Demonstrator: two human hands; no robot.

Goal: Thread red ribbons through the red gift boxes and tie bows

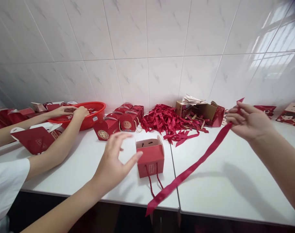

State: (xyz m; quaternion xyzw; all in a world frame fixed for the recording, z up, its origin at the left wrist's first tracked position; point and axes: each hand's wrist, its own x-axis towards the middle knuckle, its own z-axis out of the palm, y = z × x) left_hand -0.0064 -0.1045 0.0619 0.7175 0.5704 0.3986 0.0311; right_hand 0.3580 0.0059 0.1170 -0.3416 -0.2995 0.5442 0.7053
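Note:
A small red gift box point(150, 158) with rope handles stands in front of me on the white table, its top flaps partly raised. My left hand point(115, 158) hovers at the left of this box, fingers apart and nothing in them; whether the thumb touches the box I cannot tell. Raised over the right part of the table, my right hand point(245, 120) pinches a dark red ribbon point(200, 160) near one end. The ribbon slants down to the left, and its loose end hangs in front of the box near the table's front edge.
Behind the box lies a heap of red ribbons point(162, 118) beside an open carton point(214, 113). Several closed red boxes point(106, 127) stand left of it. A co-worker's hands point(74, 111) reach into a red plastic basket point(95, 118), near another open box point(38, 139). A tiled wall closes the back.

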